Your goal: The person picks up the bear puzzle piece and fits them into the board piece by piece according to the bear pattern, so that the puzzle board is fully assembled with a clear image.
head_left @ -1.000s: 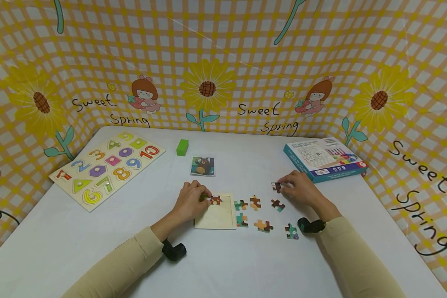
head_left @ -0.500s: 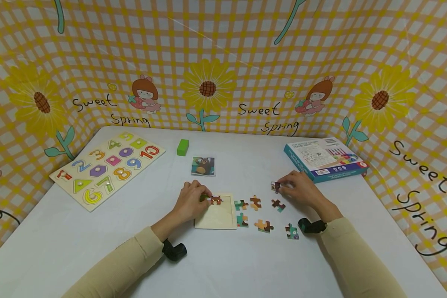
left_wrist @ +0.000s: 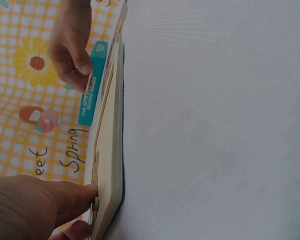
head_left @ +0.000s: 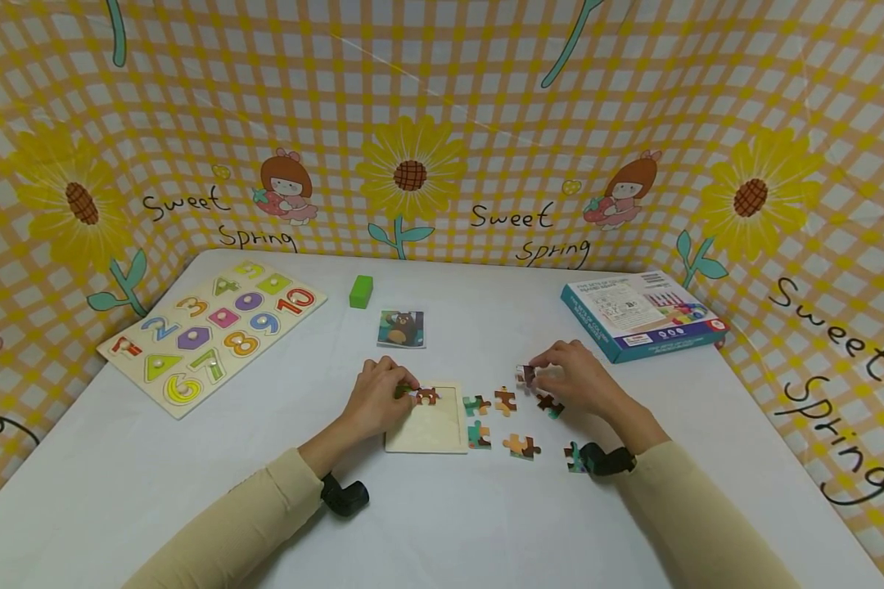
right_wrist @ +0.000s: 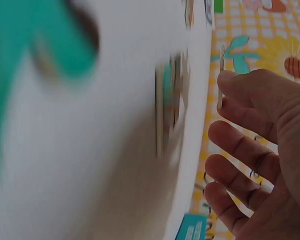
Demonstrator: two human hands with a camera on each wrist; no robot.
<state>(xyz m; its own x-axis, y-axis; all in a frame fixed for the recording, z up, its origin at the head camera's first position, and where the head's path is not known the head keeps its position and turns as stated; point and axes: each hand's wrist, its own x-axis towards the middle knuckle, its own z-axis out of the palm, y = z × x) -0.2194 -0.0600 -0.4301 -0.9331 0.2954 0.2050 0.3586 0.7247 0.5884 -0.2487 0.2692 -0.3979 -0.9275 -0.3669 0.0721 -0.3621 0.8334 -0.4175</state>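
Note:
The left hand [head_left: 377, 396] is at the far left corner of a square wooden puzzle tray [head_left: 426, 433], its thumb and fingertip on a green puzzle piece [head_left: 401, 391]. Beside that, a brown puzzle piece with part of a bear's face [head_left: 427, 397] lies along the tray's far edge. The right hand [head_left: 578, 378] pinches a brown and white puzzle piece [head_left: 525, 375] between thumb and index finger. In the right wrist view this piece [right_wrist: 221, 75] shows edge-on, above the table, with the other fingers loosely bent. Several loose pieces [head_left: 521, 446] lie right of the tray.
A bear picture card [head_left: 401, 328] and a green block [head_left: 362, 291] lie behind the tray. At left is a number puzzle board [head_left: 214, 335]; at the back right sits a teal box [head_left: 644, 315]. Patterned cloth [head_left: 442, 106] walls the table's back and sides.
The right hand has moved left toward the tray with its puzzle piece, and its wrist now partly covers a loose piece. The left hand has stayed in place.

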